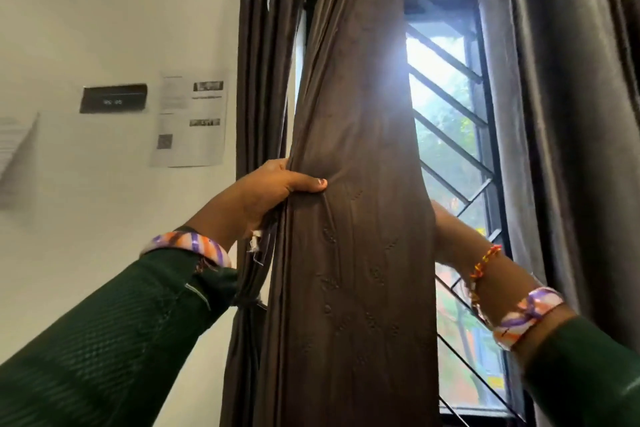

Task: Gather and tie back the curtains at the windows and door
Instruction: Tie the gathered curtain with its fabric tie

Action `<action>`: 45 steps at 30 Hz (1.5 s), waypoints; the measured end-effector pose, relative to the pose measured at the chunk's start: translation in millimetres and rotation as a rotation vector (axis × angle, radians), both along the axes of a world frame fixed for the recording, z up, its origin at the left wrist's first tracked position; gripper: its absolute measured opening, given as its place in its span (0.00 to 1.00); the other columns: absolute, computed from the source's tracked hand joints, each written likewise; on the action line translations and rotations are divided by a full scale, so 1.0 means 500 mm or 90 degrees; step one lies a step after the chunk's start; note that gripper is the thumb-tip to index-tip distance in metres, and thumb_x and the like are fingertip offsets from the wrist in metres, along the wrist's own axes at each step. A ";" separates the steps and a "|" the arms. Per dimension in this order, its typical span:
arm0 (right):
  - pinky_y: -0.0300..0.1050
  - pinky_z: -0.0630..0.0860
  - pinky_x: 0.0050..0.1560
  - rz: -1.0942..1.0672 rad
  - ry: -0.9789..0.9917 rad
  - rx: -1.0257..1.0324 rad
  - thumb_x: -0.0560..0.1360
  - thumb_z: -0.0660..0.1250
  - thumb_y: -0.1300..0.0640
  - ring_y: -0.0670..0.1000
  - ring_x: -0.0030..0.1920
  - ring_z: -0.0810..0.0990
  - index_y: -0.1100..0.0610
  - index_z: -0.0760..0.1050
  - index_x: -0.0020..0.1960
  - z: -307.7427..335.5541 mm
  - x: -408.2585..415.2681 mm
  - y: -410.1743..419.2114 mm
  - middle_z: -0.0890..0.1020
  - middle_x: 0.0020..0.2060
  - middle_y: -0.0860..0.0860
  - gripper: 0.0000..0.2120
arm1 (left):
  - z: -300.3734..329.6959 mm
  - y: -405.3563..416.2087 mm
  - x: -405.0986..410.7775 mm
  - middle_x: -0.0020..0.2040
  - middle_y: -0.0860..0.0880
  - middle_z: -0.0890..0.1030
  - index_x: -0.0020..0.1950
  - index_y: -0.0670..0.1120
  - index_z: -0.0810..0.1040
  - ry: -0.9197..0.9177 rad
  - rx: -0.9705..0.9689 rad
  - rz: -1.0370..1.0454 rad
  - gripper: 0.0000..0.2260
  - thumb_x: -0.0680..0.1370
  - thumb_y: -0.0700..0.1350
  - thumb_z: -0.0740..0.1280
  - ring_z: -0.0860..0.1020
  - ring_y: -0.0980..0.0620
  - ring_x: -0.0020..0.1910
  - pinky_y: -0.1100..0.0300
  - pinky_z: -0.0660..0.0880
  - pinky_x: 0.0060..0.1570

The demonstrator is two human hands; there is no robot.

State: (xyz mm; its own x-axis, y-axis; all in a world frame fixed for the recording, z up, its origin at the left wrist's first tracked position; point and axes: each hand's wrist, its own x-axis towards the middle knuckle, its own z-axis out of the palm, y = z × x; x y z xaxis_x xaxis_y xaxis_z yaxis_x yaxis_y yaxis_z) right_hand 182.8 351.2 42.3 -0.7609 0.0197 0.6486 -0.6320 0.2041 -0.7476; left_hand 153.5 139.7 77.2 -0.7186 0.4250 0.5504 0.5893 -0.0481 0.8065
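Gathering: the brown curtain panel [356,204] is bunched into a thick column in front of the window, between both arms.
Left hand: the left hand [273,191] grips the panel's left edge, thumb pressed flat across the front folds, fingers wrapped behind out of sight.
Right hand: the right hand [446,232] reaches behind the panel's right edge; its fingers are hidden by the cloth, so I cannot tell how they lie.
Step in hand: by my reading, collecting the panel's width into one bundle, tying not yet begun.
Next move: likely calls for squeezing the folds tight with one hand while a tie-back goes round; no loose tie shows here.
Beside it: a darker curtain [259,87] hangs just left, cinched low down by what looks like a knot [247,302].
Far right: a grey curtain [575,114] hangs loose, still untied.
Window: black diagonal window bars [453,146], bright daylight and greenery beyond.
Room: white wall [104,28] with printed notices [190,121] and a small black plaque [113,98].
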 end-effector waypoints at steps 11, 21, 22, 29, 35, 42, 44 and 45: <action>0.35 0.72 0.26 -0.296 0.041 -0.031 0.70 0.71 0.63 0.48 0.26 0.71 0.67 0.79 0.40 0.032 0.053 0.083 0.77 0.28 0.56 0.06 | -0.065 0.143 -0.030 0.36 0.48 0.75 0.38 0.43 0.73 0.310 -0.012 0.503 0.18 0.66 0.54 0.75 0.73 0.52 0.36 0.61 0.71 0.35; 0.42 0.76 0.47 -0.647 0.390 0.085 0.70 0.68 0.63 0.48 0.37 0.79 0.59 0.80 0.46 0.022 0.114 0.162 0.79 0.35 0.49 0.05 | -0.136 0.277 0.032 0.53 0.48 0.80 0.56 0.49 0.73 0.063 0.297 0.017 0.18 0.71 0.32 0.69 0.79 0.50 0.53 0.58 0.78 0.53; 0.42 0.75 0.47 -0.648 0.415 0.083 0.71 0.67 0.64 0.49 0.38 0.79 0.59 0.80 0.47 0.020 0.120 0.168 0.80 0.36 0.50 0.06 | -0.143 0.286 0.041 0.53 0.50 0.80 0.56 0.50 0.73 0.103 0.275 0.027 0.19 0.71 0.31 0.68 0.79 0.52 0.53 0.59 0.78 0.54; 0.52 0.77 0.40 -0.750 0.684 0.224 0.71 0.65 0.64 0.60 0.41 0.81 0.61 0.79 0.47 -0.005 0.138 0.150 0.82 0.41 0.58 0.07 | -0.135 0.340 0.090 0.56 0.47 0.78 0.65 0.47 0.74 0.456 0.104 0.453 0.16 0.76 0.43 0.65 0.75 0.50 0.55 0.63 0.70 0.55; 0.48 0.70 0.39 -0.749 0.774 0.558 0.68 0.67 0.65 0.58 0.35 0.79 0.58 0.80 0.42 -0.010 0.095 0.123 0.82 0.38 0.55 0.06 | -0.098 0.348 0.097 0.48 0.39 0.78 0.52 0.42 0.78 0.489 -0.195 0.564 0.09 0.75 0.42 0.62 0.77 0.37 0.49 0.57 0.65 0.38; 0.44 0.75 0.33 -0.610 0.630 0.644 0.67 0.70 0.60 0.57 0.36 0.81 0.57 0.80 0.42 -0.009 0.060 0.122 0.82 0.40 0.53 0.05 | -0.114 0.295 0.094 0.44 0.49 0.81 0.49 0.43 0.77 0.227 -0.060 0.151 0.10 0.70 0.33 0.68 0.77 0.54 0.45 0.58 0.73 0.48; 0.48 0.77 0.34 -0.555 0.558 0.609 0.68 0.65 0.62 0.61 0.38 0.81 0.58 0.80 0.44 -0.002 0.065 0.109 0.82 0.41 0.55 0.07 | -0.121 0.287 0.081 0.47 0.52 0.80 0.54 0.44 0.75 0.225 -0.049 0.142 0.13 0.72 0.33 0.67 0.77 0.54 0.49 0.60 0.73 0.53; 0.51 0.78 0.37 -0.530 0.526 0.591 0.69 0.63 0.62 0.62 0.40 0.81 0.59 0.80 0.46 0.001 0.069 0.103 0.82 0.43 0.56 0.09 | -0.122 0.286 0.075 0.48 0.49 0.81 0.54 0.44 0.76 0.256 -0.044 0.183 0.11 0.73 0.35 0.66 0.78 0.51 0.49 0.57 0.75 0.53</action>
State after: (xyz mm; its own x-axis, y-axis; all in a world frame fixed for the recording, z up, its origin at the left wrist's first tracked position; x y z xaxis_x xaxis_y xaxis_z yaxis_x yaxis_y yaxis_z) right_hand 217.2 402.5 43.0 -0.1606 -0.3982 0.9031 -0.2669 0.8985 0.3486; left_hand 191.2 282.7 16.5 -0.5489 0.2861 0.7854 0.8357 0.2064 0.5089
